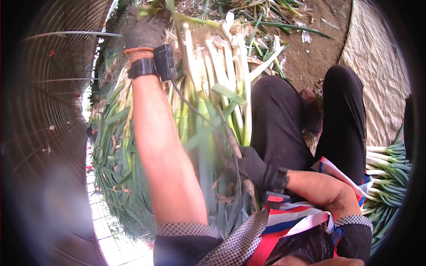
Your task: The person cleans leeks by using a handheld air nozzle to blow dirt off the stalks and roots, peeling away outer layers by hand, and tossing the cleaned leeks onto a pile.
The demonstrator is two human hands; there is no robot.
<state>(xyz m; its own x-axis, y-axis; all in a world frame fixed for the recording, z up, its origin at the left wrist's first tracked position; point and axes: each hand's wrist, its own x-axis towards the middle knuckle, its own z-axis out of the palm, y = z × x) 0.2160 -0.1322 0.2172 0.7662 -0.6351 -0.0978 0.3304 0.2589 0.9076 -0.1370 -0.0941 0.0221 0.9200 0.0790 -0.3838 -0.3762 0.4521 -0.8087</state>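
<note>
A large pile of green onions lies before me, white stems toward the top and green leaves toward the bottom. My left hand, in a dark glove, reaches over the root end at the top left. Its fingers look spread beside a green stalk, partly cut by the view's edge. My right hand, also gloved, is closed near my knee. A thin brownish, withered green onion stalk runs into its fingers. Some leaves in front of the pile are smeared by motion.
Loose leaves and peelings litter the soil. A pale woven sheet covers the ground on the right. More green onions lie in a row beside my leg. A ribbed, net-like wall curves along the left. A cable hangs from my left wrist device.
</note>
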